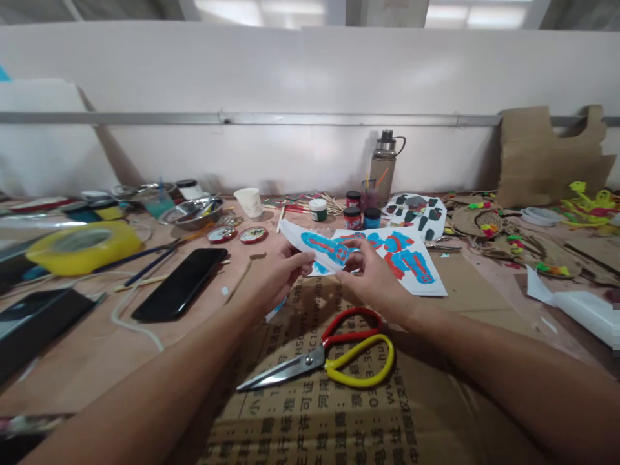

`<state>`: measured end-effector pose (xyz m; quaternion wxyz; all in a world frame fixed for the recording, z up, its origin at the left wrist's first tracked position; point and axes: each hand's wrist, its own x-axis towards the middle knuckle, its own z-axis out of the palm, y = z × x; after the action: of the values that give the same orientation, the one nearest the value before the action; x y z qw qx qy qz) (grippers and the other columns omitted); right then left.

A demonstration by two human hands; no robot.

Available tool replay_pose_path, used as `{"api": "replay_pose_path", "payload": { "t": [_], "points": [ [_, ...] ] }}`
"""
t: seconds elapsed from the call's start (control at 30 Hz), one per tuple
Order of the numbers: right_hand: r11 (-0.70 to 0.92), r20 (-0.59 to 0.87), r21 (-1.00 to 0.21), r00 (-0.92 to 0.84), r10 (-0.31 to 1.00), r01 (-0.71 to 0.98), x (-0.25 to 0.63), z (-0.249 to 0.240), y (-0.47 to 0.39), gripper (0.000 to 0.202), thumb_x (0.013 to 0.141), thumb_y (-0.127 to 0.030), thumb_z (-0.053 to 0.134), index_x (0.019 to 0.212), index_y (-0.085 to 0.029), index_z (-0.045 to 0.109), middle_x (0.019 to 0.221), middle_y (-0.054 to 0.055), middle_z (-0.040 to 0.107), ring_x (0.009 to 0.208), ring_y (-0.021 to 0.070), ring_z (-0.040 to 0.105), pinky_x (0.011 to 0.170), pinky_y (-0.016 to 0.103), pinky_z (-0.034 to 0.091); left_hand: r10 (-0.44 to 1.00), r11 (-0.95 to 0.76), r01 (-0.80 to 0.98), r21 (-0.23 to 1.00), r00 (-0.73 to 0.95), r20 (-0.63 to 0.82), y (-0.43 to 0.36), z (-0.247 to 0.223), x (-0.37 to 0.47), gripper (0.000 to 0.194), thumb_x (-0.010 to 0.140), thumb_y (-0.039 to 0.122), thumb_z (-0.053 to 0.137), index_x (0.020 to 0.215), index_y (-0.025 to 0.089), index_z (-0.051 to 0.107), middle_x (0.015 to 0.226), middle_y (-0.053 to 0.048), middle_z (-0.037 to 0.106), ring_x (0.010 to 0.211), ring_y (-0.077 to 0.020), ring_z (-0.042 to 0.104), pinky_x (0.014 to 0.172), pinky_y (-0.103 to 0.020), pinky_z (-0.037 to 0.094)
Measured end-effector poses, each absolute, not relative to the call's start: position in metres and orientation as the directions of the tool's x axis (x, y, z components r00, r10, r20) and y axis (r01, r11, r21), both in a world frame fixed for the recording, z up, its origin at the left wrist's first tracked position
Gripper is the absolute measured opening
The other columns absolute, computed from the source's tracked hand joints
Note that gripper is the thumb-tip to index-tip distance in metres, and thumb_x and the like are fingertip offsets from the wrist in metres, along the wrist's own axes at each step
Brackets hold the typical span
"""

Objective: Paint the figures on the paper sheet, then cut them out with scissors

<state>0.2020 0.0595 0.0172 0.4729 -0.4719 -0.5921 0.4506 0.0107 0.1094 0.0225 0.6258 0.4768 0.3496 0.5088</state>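
Paper with a blue and red shape [322,248] is up in the air over the cardboard [271,413], between 2 hands. The left hand [285,268] pinches 1 side with thumb and fingers. The right hand [371,274] pinches the other side. I think 2 hands hold it because thin paper flops. Its far left corner curls up.

The scissors [314,357] lie flat, blades almost together, maybe put down so both hands could hold the paper. Their red loop is near the right wrist. White edges show around the paint. The painted sheet [411,284] is just behind the right hand, so there looks to be more room to move toward the scissors. The phone [181,284] sits on the left.
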Motion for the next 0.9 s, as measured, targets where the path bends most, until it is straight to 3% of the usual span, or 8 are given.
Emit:
{"api": "replay_pose_path", "payload": {
  "t": [0.17, 0.3, 0.47, 0.7, 0.8, 0.9],
  "points": [
    [0.100, 0.095, -0.989, -0.048, 0.994, 0.114, 0.206, 0.012, 0.063, 0.050, 0.083, -0.024, 0.076, 0.127, -0.025, 0.053, 0.084, -0.005, 0.070, 0.079, 0.0192, 0.070, 0.073, 0.033, 0.053, 0.966, 0.013, -0.306, 0.952, 0.249, 0.067, 0.109, 0.019, 0.011, 0.038, 0.054, 0.020, 0.098, 0.080, 0.017, 0.070, 0.070, 0.003, 0.065, 0.063, -0.0098, 0.052, 0.060, -0.023, 0.042],
    [0.054, 0.049, -0.993, -0.053, 0.997, 0.105, 0.210, 0.014, 0.066, 0.053, 0.079, -0.029, 0.077, 0.126, -0.025, 0.052, 0.088, -0.002, 0.072, 0.084, 0.0215, 0.071, 0.076, 0.035, 0.053, 0.971, -0.009, -0.350, 0.937, 0.220, 0.091, 0.109, 0.020, 0.010, 0.036, 0.056, 0.023, 0.096, 0.077, 0.017, 0.068, 0.073, 0.000, 0.067, 0.064, -0.0115, 0.056, 0.061, -0.025, 0.044],
    [0.085, 0.087, -0.985, 0.010, 0.996, 0.150, 0.211, 0.021, 0.066, 0.053, 0.073, -0.035, 0.079, 0.117, -0.025, 0.051, 0.075, -0.008, 0.064, 0.076, 0.0206, 0.067, 0.068, 0.033, 0.048, 0.975, -0.044, -0.367, 0.929, 0.187, 0.120, 0.113, 0.019, 0.007, 0.030, 0.062, 0.028, 0.093, 0.074, 0.017, 0.068, 0.068, -0.001, 0.066, 0.062, -0.0133, 0.060, 0.063, -0.026, 0.048],
    [0.123, 0.130, -0.964, 0.016, 0.991, 0.235, 0.213, 0.017, 0.070, 0.048, 0.078, -0.030, 0.073, 0.121, -0.024, 0.051, 0.079, -0.006, 0.065, 0.077, 0.0205, 0.068, 0.071, 0.034, 0.049, 0.981, -0.076, -0.332, 0.940, 0.146, 0.131, 0.116, 0.020, 0.006, 0.023, 0.074, 0.034, 0.084, 0.069, 0.018, 0.068, 0.065, -0.004, 0.069, 0.058, -0.0157, 0.061, 0.061, -0.029, 0.048],
    [0.209, 0.250, -0.911, 0.072, 0.966, 0.357, 0.214, 0.013, 0.070, 0.047, 0.082, -0.035, 0.072, 0.123, -0.024, 0.052, 0.093, 0.002, 0.069, 0.088, 0.0238, 0.068, 0.078, 0.039, 0.052, 0.987, -0.077, -0.294, 0.953, 0.111, 0.115, 0.115, 0.019, 0.006, 0.025, 0.078, 0.036, 0.084, 0.071, 0.018, 0.068, 0.066, -0.005, 0.072, 0.060, -0.0170, 0.063, 0.065, -0.031, 0.050],
    [0.384, 0.539, -0.725, 0.125, 0.833, 0.571, 0.216, 0.017, 0.066, 0.045, 0.085, -0.034, 0.070, 0.126, -0.023, 0.055, 0.119, 0.012, 0.069, 0.108, 0.0301, 0.064, 0.094, 0.048, 0.053, 0.991, -0.086, -0.256, 0.963, 0.081, 0.110, 0.115, 0.017, 0.005, 0.027, 0.079, 0.040, 0.085, 0.074, 0.018, 0.070, 0.071, -0.007, 0.075, 0.061, -0.0173, 0.064, 0.066, -0.031, 0.050]
  ]
}}
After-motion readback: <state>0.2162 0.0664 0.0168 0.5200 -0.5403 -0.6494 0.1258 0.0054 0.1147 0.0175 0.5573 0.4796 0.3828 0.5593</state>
